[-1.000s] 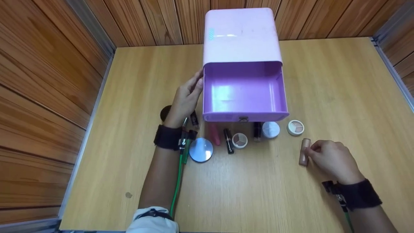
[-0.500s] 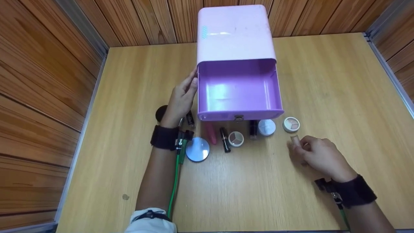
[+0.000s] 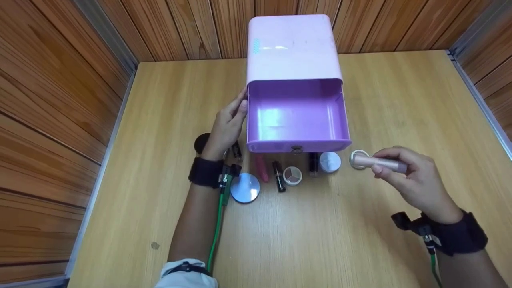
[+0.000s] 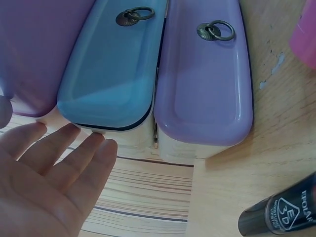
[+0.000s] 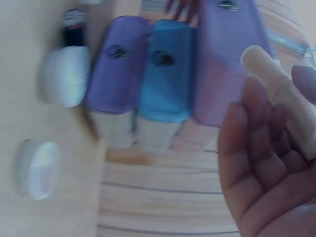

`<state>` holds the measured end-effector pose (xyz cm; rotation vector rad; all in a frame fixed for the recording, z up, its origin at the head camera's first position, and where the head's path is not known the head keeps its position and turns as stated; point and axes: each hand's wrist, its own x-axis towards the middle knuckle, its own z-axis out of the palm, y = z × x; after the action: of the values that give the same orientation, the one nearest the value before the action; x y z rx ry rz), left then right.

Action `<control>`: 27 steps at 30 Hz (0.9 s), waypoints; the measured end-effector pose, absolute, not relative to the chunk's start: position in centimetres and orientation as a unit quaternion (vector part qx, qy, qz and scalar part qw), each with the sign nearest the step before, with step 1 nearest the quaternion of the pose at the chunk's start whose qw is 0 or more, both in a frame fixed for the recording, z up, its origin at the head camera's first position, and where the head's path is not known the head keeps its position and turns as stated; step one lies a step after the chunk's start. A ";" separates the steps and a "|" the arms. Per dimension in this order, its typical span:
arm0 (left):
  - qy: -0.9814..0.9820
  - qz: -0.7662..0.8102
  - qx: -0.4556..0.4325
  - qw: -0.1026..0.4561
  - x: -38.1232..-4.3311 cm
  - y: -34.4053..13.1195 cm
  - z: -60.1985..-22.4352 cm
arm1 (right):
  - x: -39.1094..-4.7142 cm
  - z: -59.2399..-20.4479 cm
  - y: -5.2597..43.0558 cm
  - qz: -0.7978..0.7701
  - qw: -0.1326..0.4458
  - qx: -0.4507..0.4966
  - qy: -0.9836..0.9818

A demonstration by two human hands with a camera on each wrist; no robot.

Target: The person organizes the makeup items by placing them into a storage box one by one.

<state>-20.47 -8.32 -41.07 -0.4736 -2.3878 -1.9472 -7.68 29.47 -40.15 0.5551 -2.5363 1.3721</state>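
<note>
A small pink cabinet [image 3: 294,48] stands at the back of the table, its top purple drawer [image 3: 296,116] pulled out with a bare bottom. Below that drawer, a blue drawer [image 4: 113,64] and another purple drawer [image 4: 205,84] are closed, each with a ring pull. My left hand [image 3: 226,130] rests against the cabinet's left side, fingers straight, thumb by the pulled-out drawer. Between thumb and fingers, my right hand [image 3: 420,184] pinches a beige cosmetic tube [image 3: 380,163] above the table. The tube overlaps a round three-colour palette [image 3: 355,159] in the head view.
In front of the cabinet lie a round mirror-like disc [image 3: 245,188], a pink tube [image 3: 261,169], a black tube [image 3: 279,176], another three-colour palette [image 3: 292,176] and a white-lidded jar [image 3: 330,162]. A dark round item [image 3: 201,143] sits beside my left wrist. Wooden walls border the table.
My right hand has picked the beige cosmetic tube up off the table and moved it up toward the cabinet, turning it sideways. My left hand stays at the cabinet's side.
</note>
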 end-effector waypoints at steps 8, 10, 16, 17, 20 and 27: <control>-0.766 -0.628 -0.141 0.011 -20.8 -8.6 -41.9 | -10.3 -35.8 26.1 0.511 0.180 0.225 -0.810; -0.764 -0.629 -0.141 0.013 -21.4 -8.6 -42.8 | -11.1 -34.9 24.9 0.493 0.185 0.240 -0.816; -0.766 -0.626 -0.143 0.031 -23.2 -7.6 -44.9 | -13.7 -32.9 21.1 0.420 0.160 0.289 -0.846; -0.768 -0.623 -0.144 0.032 -23.3 -7.2 -44.9 | -14.1 -32.7 20.6 0.415 0.149 0.286 -0.851; -0.774 -0.615 -0.147 0.027 -23.6 -6.3 -45.1 | -15.0 -32.4 19.3 0.395 0.113 0.258 -0.874; -0.780 -0.607 -0.149 0.020 -24.1 -5.2 -45.2 | -17.2 -32.4 16.6 0.342 -0.021 0.193 -0.920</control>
<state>-24.12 -5.15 -45.19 -0.4636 -2.4194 -1.8829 -17.18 16.62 -32.40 0.6140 -2.9292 1.0878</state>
